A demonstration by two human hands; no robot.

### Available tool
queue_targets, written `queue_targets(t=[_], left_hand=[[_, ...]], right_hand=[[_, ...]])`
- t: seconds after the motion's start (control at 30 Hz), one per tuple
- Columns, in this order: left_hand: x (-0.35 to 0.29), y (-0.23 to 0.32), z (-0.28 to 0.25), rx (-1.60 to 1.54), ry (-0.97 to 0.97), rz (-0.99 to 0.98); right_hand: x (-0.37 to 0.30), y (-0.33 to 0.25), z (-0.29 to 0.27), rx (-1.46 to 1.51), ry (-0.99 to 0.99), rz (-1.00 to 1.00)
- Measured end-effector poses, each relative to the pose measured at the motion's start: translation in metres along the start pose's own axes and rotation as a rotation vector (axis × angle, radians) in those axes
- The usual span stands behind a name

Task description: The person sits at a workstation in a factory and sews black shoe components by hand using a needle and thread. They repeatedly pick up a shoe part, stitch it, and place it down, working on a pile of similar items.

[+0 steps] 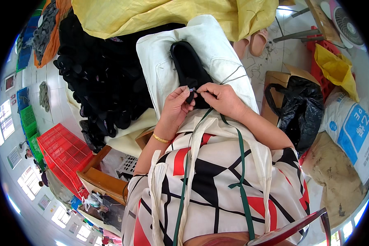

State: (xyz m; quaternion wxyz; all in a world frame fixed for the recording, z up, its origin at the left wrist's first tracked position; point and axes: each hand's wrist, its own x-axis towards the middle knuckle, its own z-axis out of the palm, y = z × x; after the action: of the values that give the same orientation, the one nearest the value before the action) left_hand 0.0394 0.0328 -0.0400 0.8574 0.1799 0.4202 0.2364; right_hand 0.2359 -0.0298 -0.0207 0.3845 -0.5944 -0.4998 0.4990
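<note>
A black cloth shoe [187, 61] lies on a white padded cloth [155, 55] in front of me, its opening toward the far side. At its near end, my left hand [177, 102] pinches a dark flap or strap with a small shiny, light-coloured piece on it. My right hand [223, 98] is closed, thumb and forefinger together beside that piece. Whatever sits between these fingertips is too small to make out. Thin dark thread [235, 76] loops over the cloth just beyond my right hand.
A large heap of black shoes or shoe parts [98, 78] is at the left. Yellow sheeting [151, 18] hangs across the far side. Red crates [63, 151] stand lower left. On the right are a black plastic bag [301, 106], pink slippers [258, 43] and a white-and-blue sack [346, 127].
</note>
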Motion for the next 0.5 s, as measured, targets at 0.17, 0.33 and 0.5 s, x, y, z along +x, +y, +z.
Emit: queue_targets(t=[0.17,0.33,0.5], left_hand=[[-0.002,0.000,0.002,0.009,0.014,0.017],[-0.005,0.001,0.005,-0.001,0.051,0.035],[-0.010,0.001,0.013,0.102,0.135,0.057]], right_hand=[[0.001,0.003,0.001,-0.012,-0.007,-0.002],[0.001,-0.003,-0.001,-0.001,-0.027,0.015],[0.001,-0.007,-0.008,0.212,-0.150,0.232]])
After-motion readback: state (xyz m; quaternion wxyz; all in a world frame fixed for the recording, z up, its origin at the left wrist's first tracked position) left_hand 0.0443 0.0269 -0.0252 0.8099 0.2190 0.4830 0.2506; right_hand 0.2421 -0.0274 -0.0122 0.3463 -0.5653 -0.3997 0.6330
